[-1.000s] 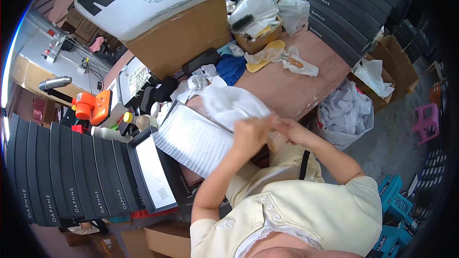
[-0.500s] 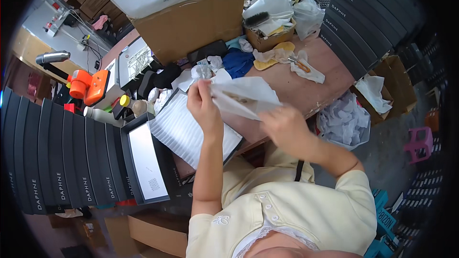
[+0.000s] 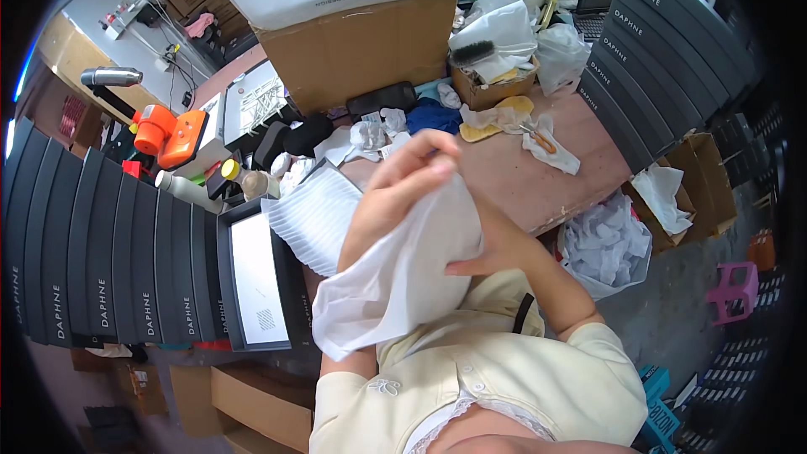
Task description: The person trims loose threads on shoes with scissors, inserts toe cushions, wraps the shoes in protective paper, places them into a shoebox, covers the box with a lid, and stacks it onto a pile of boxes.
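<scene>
A sheet of thin white tissue paper [image 3: 403, 277] hangs between my hands in front of my chest, gathered at the top and loose at its lower left. My left hand [image 3: 391, 197] is closed on its upper end, fingers curled over the gather. Behind the paper is most of my right hand [image 3: 496, 256]; its thumb presses the near side of the sheet. Whether anything lies inside the folds, I cannot tell. Beyond my left forearm, ribbed white foam sheeting [image 3: 304, 214] covers a dark box on the table.
Dark shoe boxes stand in a row at left [image 3: 126, 261] and in a stack at right [image 3: 664, 50]. An open box with a white sheet [image 3: 255, 282] is beside the row. Orange-handled pliers [image 3: 540, 139], a brush [image 3: 472, 53] and a large carton [image 3: 361, 50] are on the table [image 3: 521, 189].
The paper has come down and nearer my body, from stretched between both hands to gathered and draping. My left hand has turned over its top; my right hand has gone behind it.
</scene>
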`<action>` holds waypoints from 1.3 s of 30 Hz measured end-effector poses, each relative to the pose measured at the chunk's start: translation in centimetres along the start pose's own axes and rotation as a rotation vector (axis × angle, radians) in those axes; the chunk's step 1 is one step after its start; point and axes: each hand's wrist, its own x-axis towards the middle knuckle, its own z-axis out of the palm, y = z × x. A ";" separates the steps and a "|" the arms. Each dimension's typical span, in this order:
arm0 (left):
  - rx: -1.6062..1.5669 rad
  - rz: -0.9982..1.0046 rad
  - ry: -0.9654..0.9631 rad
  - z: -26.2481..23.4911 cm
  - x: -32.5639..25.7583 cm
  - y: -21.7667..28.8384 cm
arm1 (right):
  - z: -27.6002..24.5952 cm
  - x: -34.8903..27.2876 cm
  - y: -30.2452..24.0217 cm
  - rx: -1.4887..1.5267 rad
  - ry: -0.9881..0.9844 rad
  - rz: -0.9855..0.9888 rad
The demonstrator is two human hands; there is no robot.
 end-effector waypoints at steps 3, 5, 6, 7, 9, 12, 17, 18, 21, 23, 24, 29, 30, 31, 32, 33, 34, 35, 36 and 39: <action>-0.089 -0.064 -0.152 0.6 0.2 -0.6 | 2.1 -0.1 1.8 0.227 -0.163 0.095; 0.014 -0.024 -0.113 0.7 -0.1 0.1 | 2.2 -0.2 1.7 0.254 -0.132 0.087; 0.052 0.027 -0.073 0.3 -0.5 0.7 | 1.9 -0.2 1.6 0.226 -0.146 0.181; 0.320 0.262 0.145 1.0 -1.5 1.2 | 1.6 -0.3 1.6 0.197 -0.158 0.276; 0.592 0.506 0.353 2.8 -4.3 1.7 | 1.0 -0.8 1.9 0.251 0.117 0.359; 1.139 0.165 -0.041 3.7 -10.3 0.9 | -1.4 -1.0 1.6 0.212 0.407 0.480; 0.765 0.079 0.163 -0.7 -4.7 -12.2 | -3.4 -1.6 -0.5 0.241 0.178 0.493; 0.371 -0.096 0.088 -0.9 -4.4 -13.4 | -3.7 -2.1 -0.2 0.242 0.157 0.497; 0.232 -0.152 0.161 -0.7 -2.9 -17.1 | -3.8 -3.6 0.5 -0.334 0.193 0.275; 0.200 -0.116 0.241 0.2 -2.6 -17.7 | -2.0 -4.1 0.5 -0.056 0.309 0.298; 0.175 -0.108 0.270 0.7 -2.2 -17.4 | -1.4 -4.5 0.3 0.202 0.470 0.345; 0.641 -0.069 0.244 0.1 -3.0 -15.0 | -1.3 -8.7 4.0 0.126 0.420 0.442; 0.978 0.104 0.285 0.8 -4.6 -13.0 | -2.4 -9.5 5.4 0.151 0.537 0.449; 1.317 0.272 0.325 1.4 -6.6 -10.7 | -3.9 -10.3 6.9 0.181 0.652 0.459; 1.335 0.403 0.526 2.0 -8.7 -8.7 | -6.7 -11.7 9.6 0.216 0.772 0.601; 1.343 0.533 0.712 1.9 -10.9 -7.2 | -8.8 -10.1 9.1 0.269 0.729 0.613; 1.454 0.645 0.904 0.7 -13.2 -6.8 | -10.3 -9.0 9.1 0.453 0.898 0.682; 1.433 0.586 1.098 -0.7 -15.9 -7.3 | -11.3 -7.6 8.7 0.617 1.036 0.801; 1.330 0.394 1.290 -2.0 -18.0 -7.8 | -12.9 -7.9 9.8 0.656 0.960 0.692; 1.104 -0.012 1.231 -5.8 -22.3 -8.9 | -15.5 -8.6 11.8 0.591 0.659 0.728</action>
